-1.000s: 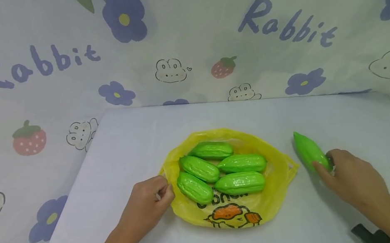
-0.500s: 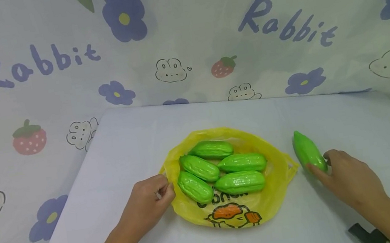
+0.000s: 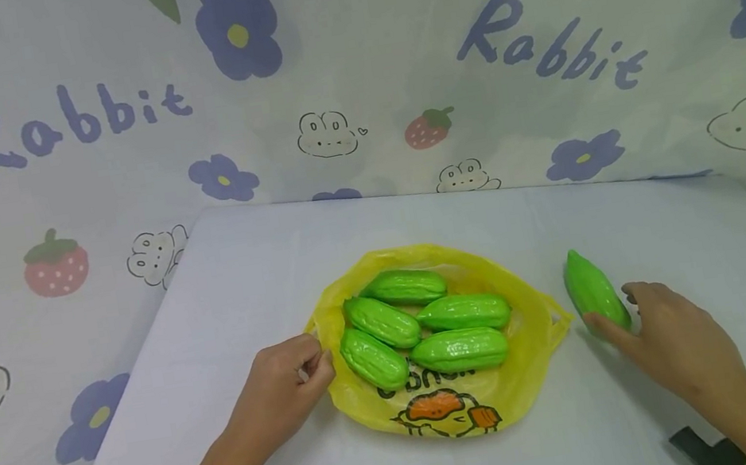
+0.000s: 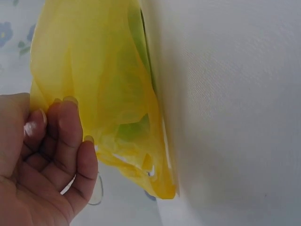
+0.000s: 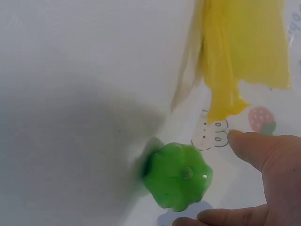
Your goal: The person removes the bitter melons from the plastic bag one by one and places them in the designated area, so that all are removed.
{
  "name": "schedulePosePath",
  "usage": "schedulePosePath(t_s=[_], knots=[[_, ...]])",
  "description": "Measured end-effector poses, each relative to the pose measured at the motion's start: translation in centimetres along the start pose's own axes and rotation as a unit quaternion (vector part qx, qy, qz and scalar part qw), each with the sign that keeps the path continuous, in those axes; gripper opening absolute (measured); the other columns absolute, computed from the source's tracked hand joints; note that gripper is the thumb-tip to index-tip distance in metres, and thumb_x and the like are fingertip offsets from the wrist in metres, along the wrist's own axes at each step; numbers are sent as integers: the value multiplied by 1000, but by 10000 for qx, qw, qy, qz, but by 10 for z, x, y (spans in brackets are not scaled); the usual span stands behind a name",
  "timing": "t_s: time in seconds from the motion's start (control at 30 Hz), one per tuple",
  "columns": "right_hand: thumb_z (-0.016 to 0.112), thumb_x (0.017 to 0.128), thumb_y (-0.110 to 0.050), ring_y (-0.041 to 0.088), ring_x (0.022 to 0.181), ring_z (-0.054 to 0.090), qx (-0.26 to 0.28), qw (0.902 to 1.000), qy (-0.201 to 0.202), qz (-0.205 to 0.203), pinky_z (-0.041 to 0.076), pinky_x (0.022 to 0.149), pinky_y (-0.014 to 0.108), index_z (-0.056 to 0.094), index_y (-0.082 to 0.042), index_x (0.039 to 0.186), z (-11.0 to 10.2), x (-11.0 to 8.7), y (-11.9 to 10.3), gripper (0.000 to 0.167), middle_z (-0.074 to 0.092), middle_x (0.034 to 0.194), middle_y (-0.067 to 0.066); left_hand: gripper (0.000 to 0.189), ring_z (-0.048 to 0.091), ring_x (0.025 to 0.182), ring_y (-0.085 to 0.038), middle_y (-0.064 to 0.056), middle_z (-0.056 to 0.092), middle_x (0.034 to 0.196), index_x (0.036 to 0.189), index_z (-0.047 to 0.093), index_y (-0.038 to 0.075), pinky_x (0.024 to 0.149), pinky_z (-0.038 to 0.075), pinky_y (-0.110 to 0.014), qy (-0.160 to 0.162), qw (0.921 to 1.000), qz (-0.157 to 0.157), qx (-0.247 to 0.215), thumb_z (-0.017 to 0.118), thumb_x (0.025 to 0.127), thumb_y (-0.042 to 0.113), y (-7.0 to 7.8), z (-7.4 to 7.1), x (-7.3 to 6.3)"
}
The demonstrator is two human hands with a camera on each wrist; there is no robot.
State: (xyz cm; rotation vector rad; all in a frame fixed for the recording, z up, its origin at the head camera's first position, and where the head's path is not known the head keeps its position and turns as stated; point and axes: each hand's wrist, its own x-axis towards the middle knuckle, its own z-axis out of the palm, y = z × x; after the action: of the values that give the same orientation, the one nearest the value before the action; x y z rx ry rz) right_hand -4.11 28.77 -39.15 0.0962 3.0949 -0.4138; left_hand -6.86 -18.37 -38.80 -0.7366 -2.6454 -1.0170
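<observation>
A yellow plastic bag (image 3: 527, 394) lies spread wide on the table, its mouth facing up and a cartoon printed inside. Several shiny green ridged vegetables, like short gourds (image 3: 459, 350), rest in it. My left hand (image 3: 283, 386) pinches the bag's left rim between curled fingers and thumb; the left wrist view shows the yellow film (image 4: 89, 61) at the fingertips. Right of the bag, one more green ridged vegetable (image 3: 595, 292) lies on the table. Around its near end my right hand (image 3: 682, 343) is spread, with thumb and fingers apart from its ridged end (image 5: 176, 176) in the right wrist view.
The white tabletop (image 3: 262, 265) ends at a cloth backdrop (image 3: 359, 42) with printed rabbits, flowers and strawberries. The bag's right handle (image 3: 560, 321) points toward the loose vegetable. Black straps (image 3: 705, 448) show under both forearms.
My right hand held the loose vegetable's near end earlier; now its fingers have loosened and spread. The vegetable has shifted slightly. My left hand and the bag have stayed put.
</observation>
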Motion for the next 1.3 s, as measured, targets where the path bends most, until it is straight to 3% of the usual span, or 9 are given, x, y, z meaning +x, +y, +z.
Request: schedulePosePath(t_s=[0.37, 0.63, 1.0, 1.17, 1.3], knots=[[76, 92, -56, 59, 120, 50, 83, 9984, 455, -326, 44, 90, 74, 42, 12, 148, -5, -5, -7, 95, 51, 136, 41, 46, 42, 60, -1, 17, 45, 67, 67, 42, 24, 48, 40, -21, -50, 9999, -150, -36, 73, 88, -4, 1, -2, -1], [82, 90, -45, 52, 126, 49, 120, 9938, 874, -680, 44, 95, 72, 47, 6, 148, -14, -12, -25, 84, 53, 141, 32, 44, 48, 62, -1, 17, 51, 69, 67, 46, 24, 50, 44, -21, -132, 9995, -274, -58, 73, 91, -1, 3, -4, -1], [86, 86, -38, 47, 125, 52, 249, 9879, 1029, -1131, 47, 93, 70, 52, -1, 146, -23, -21, -45, 78, 56, 140, 26, 37, 43, 58, -2, 16, 44, 65, 70, 52, 22, 50, 42, -22, -334, 9977, -573, 116, 76, 97, 13, 5, -5, -2], [91, 80, -34, 45, 126, 55, 194, 9781, 1269, -1636, 51, 91, 66, 53, 1, 146, -23, -25, -55, 84, 57, 140, 26, 32, 45, 59, -3, 16, 49, 65, 74, 54, 21, 51, 43, -23, -572, 9941, -912, 121, 71, 102, 20, 8, -6, -1], [91, 80, -37, 44, 130, 52, 42, 9769, 1064, -1854, 50, 93, 64, 50, 2, 150, -22, -27, -63, 91, 54, 144, 25, 31, 47, 60, -3, 16, 50, 67, 77, 55, 21, 52, 44, -23, -621, 9934, -957, 113, 67, 105, 22, 9, -6, -2]])
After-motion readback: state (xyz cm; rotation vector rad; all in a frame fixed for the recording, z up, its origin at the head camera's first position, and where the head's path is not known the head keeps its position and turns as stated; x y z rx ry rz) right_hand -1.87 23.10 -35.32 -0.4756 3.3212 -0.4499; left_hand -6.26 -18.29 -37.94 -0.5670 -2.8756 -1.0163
